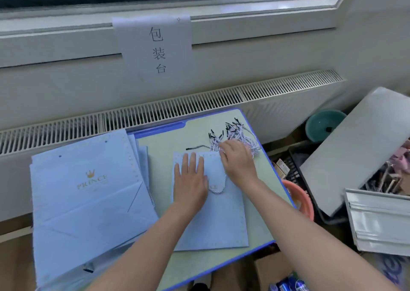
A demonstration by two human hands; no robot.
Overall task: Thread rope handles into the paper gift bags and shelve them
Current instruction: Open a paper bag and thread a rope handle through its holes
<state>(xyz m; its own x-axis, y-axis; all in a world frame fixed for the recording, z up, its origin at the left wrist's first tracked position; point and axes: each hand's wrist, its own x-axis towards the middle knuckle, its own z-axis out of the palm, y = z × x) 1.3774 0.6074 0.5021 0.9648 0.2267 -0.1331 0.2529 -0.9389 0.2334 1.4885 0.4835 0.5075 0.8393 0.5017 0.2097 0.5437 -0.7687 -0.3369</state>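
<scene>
Pale blue paper is nearest: a flat gift bag (213, 219) lies on the green table (164, 157), its long axis running away from the person, with the mouth end at the far side. The left hand (190, 180) rests flat on the upper half of this bag, palm down, fingers straight and a little spread toward the window; it presses the paper and grips nothing. A white twisted rope handle (218, 190) makes a loop on the bag just right of this hand.

The right hand (237, 160) reaches over the top right corner of the bag to the near edge of the rope pile (237, 135). Its fingers are bent down into the ropes and seem to pinch some strands, but the back of the hand hides the fingertips, so I cannot tell for sure. The ropes are white and blue with black tips, mostly pointing to the far side.

On the left, a stack of larger blue bags (88, 197) lies flat, with a gold crown and the word PRINCE, partly over the table edge.

Farther away, a long vent grille (155, 113) runs under the window, and a paper sign (155, 46) with three black characters hangs from the sill.
</scene>
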